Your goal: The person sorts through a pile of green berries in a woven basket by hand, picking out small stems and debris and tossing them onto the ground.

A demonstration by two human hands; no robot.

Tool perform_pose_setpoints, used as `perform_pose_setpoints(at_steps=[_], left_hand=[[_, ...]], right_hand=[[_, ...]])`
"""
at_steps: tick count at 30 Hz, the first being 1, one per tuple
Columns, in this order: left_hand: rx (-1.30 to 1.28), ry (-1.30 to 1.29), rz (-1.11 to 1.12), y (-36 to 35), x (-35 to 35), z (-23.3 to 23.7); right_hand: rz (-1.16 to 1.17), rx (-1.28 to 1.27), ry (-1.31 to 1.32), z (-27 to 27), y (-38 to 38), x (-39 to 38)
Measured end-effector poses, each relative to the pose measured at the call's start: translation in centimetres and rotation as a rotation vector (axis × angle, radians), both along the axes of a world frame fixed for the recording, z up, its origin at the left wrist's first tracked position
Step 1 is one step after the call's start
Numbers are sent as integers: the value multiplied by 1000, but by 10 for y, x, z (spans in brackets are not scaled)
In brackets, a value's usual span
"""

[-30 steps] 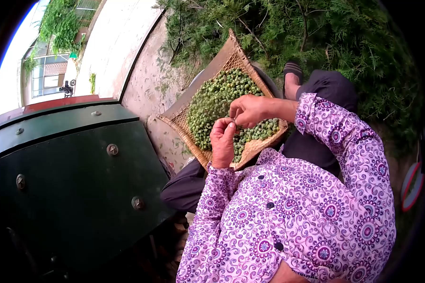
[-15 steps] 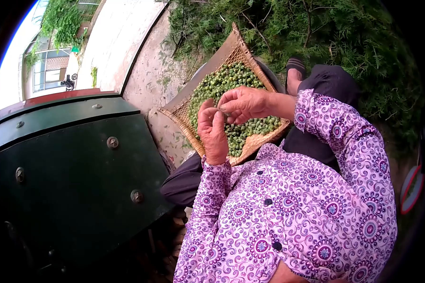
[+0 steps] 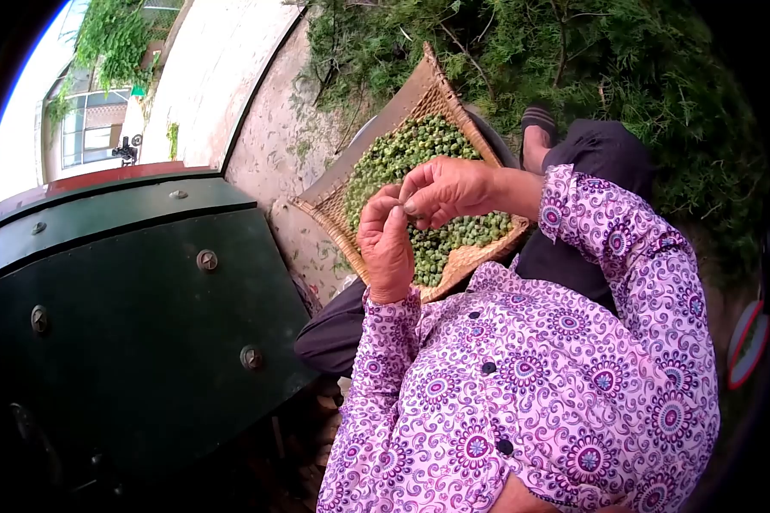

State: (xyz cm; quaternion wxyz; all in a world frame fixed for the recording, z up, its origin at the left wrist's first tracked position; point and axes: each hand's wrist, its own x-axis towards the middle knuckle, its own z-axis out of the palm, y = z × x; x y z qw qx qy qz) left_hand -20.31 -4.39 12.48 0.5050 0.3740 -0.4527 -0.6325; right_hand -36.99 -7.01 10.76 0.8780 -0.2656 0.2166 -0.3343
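Note:
Over a woven winnowing basket full of small round green fruits, my two hands meet at the fingertips. My left hand is closed, with thumb and forefinger pinched together. From the right, my right hand reaches across with its fingers curled and its tip pressed close to the left thumb. Whatever sits between the fingertips is too small and too covered to make out. Some of the fruits look darker than the rest, and my hands hide part of the heap.
A dark green metal panel with round studs stands at the left. Leafy evergreen branches fill the upper right. My crossed legs in dark trousers are beside the basket, and a red-rimmed object is at the far right.
My fingertips have drawn closer together, and the left fingers have folded in more. The right hand stays nearly in place. The view has shifted very slightly.

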Motion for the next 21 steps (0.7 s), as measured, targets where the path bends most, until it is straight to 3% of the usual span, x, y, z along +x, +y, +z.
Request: perform_pose_setpoints(at_steps=[7, 13, 15, 16, 17, 19, 21], left_hand=[[178, 160, -118, 10, 15, 1], [301, 300, 8, 16, 46, -7], [293, 121, 77, 15, 66, -14], [276, 35, 142, 14, 73, -24], [275, 37, 145, 14, 84, -37], [444, -62, 114, 15, 112, -69], [560, -375, 146, 21, 122, -101]], right_hand=[[127, -12, 46, 4, 3, 3], [244, -71, 200, -1, 8, 9], [269, -333, 495, -12, 10, 13], [323, -348, 514, -8, 12, 12], [403, -501, 679, 2, 14, 9], [330, -867, 862, -12, 16, 14], [313, -910, 900, -23, 18, 13]])
